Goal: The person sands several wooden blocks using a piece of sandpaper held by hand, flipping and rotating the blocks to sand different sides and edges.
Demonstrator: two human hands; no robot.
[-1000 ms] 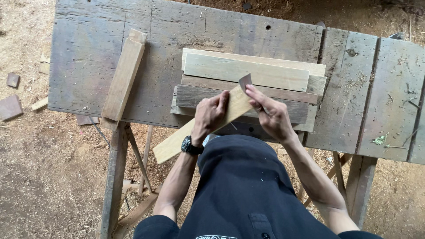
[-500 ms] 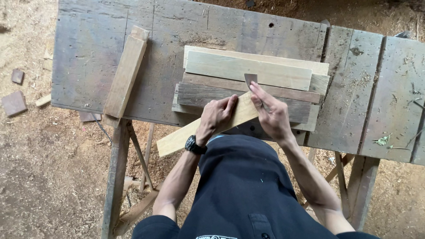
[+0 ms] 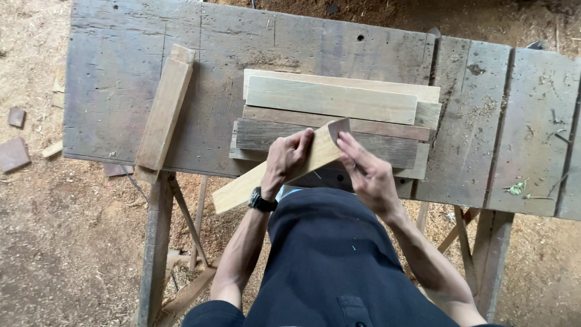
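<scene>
1. Torso, dark top – nearest, fills lower centre; both forearms reach fwd from it.

2. Wristwatch – black, on left wrist.

3. Left hand – grip closed round the pale wood strip, fingers curled over its top face, thumb side under. Holds approx. mid-length.

4. Right hand – grip partly closed; fingers extended along strip's upper end, fingertips at the angled cut tip. Pinching or only steadying: cannot tell fully, but in contact w/ strip.

5. Pale wood strip – long, narrow, held diagonal; lower end juts out past counter's near edge to the left, over the ground; upper end w/ slanted cut lies above the board stack.

6. Board stack – approx. 5 flat boards, mixed pale and grey-weathered, laid lengthwise, near counter's front edge, centre. Touching each other; ends uneven at right.

7. Counter – rough grey planks on timber legs; gaps btwn planks at right. Open room: bare surface left of stack, behind it, and wide at right.

8. Loose batten – pale, lies angled on counter's left part, near end overhanging front edge; well apart from stack.

9. Ground – sawdust, dirt; small offcuts at far left.
</scene>
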